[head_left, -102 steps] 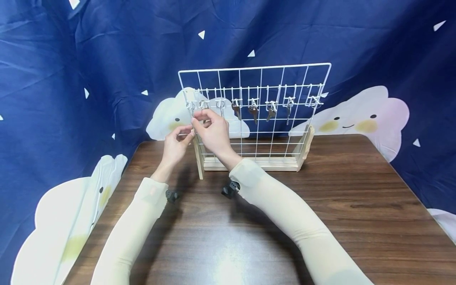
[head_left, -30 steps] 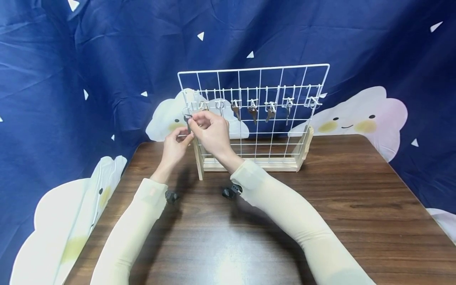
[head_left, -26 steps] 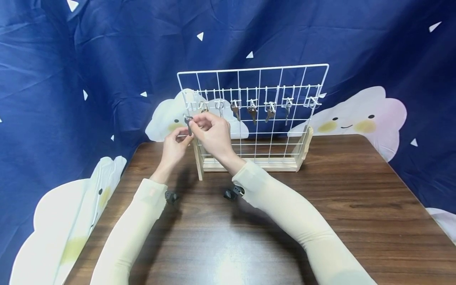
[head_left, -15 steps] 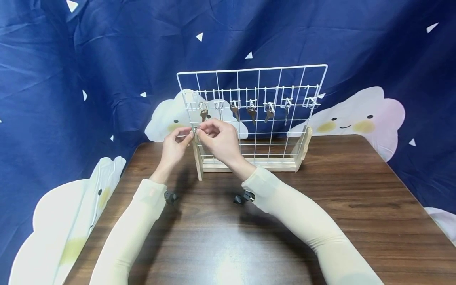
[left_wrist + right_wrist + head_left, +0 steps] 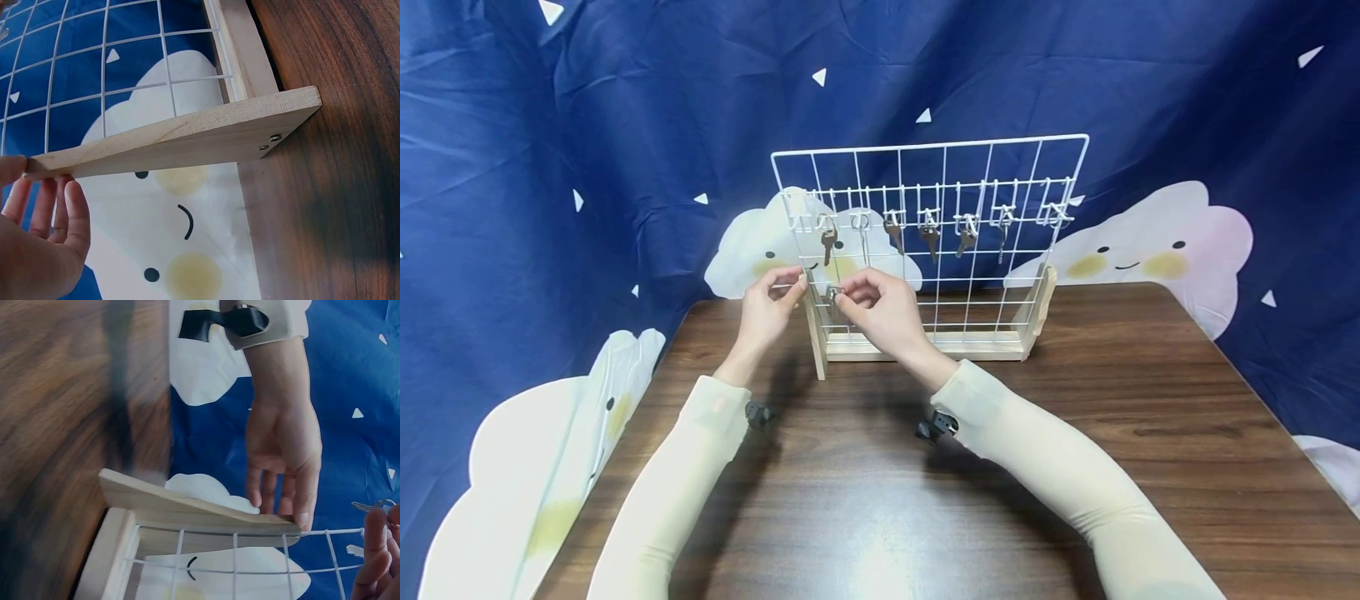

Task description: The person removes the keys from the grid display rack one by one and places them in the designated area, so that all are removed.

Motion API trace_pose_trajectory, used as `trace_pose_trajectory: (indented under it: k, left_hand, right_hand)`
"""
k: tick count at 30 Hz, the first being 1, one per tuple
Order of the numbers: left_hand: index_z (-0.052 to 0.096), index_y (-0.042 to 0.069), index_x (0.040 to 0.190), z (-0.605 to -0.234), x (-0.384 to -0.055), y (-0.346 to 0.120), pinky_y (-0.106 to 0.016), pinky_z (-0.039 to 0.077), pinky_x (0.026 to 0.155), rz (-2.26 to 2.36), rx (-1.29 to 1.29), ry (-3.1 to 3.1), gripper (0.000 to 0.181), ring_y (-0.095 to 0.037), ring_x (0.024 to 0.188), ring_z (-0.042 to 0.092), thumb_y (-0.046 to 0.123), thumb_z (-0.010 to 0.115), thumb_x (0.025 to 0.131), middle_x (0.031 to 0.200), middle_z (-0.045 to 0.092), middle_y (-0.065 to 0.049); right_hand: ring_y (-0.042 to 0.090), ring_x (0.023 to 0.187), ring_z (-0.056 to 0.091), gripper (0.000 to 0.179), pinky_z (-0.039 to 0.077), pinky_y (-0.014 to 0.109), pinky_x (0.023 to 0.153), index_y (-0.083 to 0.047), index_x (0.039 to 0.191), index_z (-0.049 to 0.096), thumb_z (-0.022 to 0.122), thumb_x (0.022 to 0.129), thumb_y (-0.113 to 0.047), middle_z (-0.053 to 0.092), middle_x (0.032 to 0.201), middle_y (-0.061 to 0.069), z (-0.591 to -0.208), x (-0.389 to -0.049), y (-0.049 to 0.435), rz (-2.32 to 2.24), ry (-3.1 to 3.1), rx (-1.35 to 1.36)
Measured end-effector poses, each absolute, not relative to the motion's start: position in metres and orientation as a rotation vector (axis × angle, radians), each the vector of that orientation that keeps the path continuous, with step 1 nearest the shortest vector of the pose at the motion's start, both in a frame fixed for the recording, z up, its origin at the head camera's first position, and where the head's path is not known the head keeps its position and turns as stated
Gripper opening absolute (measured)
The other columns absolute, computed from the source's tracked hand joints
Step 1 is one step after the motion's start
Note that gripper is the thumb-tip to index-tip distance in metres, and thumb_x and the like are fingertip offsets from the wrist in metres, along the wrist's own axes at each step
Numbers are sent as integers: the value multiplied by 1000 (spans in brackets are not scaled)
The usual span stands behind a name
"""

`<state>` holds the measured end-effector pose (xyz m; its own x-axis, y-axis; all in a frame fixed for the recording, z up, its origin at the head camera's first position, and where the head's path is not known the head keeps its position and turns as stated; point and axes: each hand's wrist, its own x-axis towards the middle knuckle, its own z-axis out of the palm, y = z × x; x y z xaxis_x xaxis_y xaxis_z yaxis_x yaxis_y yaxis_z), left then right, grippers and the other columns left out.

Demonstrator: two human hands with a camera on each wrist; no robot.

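My left hand grips the upper end of the wooden side support of a white wire grid rack. In the left wrist view its fingers lie under that board's end. With thumb and fingertips, my right hand pinches a key ring; its key sticks out past the fingers in the right wrist view. The pinched key is in front of the grid's lower left part, below the hooks. The leftmost hook is bare. Beside it, a brass-coloured key hangs on its ring.
Several more keys hang from hooks in a row across the grid. The rack's wooden base stands on a dark brown wooden table. Behind it hangs a blue curtain with clouds and white triangles.
My right hand has taken the key ring off the leftmost hook and carried it down and to the right. The left hand has stayed at the side support.
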<state>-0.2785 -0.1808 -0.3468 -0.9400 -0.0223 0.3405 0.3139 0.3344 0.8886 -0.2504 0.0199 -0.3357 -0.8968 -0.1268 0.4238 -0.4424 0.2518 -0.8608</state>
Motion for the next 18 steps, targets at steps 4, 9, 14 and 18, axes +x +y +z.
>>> trace_pose_trajectory:
  k: [4, 9, 14, 18]
  left_hand:
    - [64, -6, 124, -347, -279, -181, -38, 63, 85, -1632, -263, -2313, 33, -16, 89, 68, 8, 67, 95, 118, 67, -27]
    - [63, -6, 124, -347, -279, -182, -25, 63, 79, -1641, -270, -2315, 33, -4, 84, 66, 8, 67, 95, 119, 67, -28]
    - [63, -7, 125, -346, -278, -182, -26, 63, 79, -1641, -273, -2319, 34, -1, 83, 65, 8, 67, 94, 119, 67, -28]
    - [63, -6, 125, -346, -278, -182, -33, 63, 82, -1630, -268, -2324, 34, -2, 83, 65, 8, 67, 94, 119, 67, -28]
  right_hand:
    - [15, 65, 69, 12, 57, 22, 60, -9, 95, 73, 75, 85, -15, 77, 83, 7, -344, -250, 24, 1706, -2281, 533]
    - [19, 63, 71, 14, 58, 26, 54, -10, 99, 72, 73, 86, -14, 78, 83, 6, -353, -249, 28, 1748, -2294, 552]
    - [24, 64, 72, 18, 59, 28, 54, -9, 104, 73, 73, 87, -14, 78, 84, 6, -364, -248, 32, 1756, -2304, 581]
    - [23, 66, 72, 20, 60, 29, 54, -11, 107, 73, 73, 87, -13, 78, 85, 6, -371, -247, 34, 1731, -2333, 590]
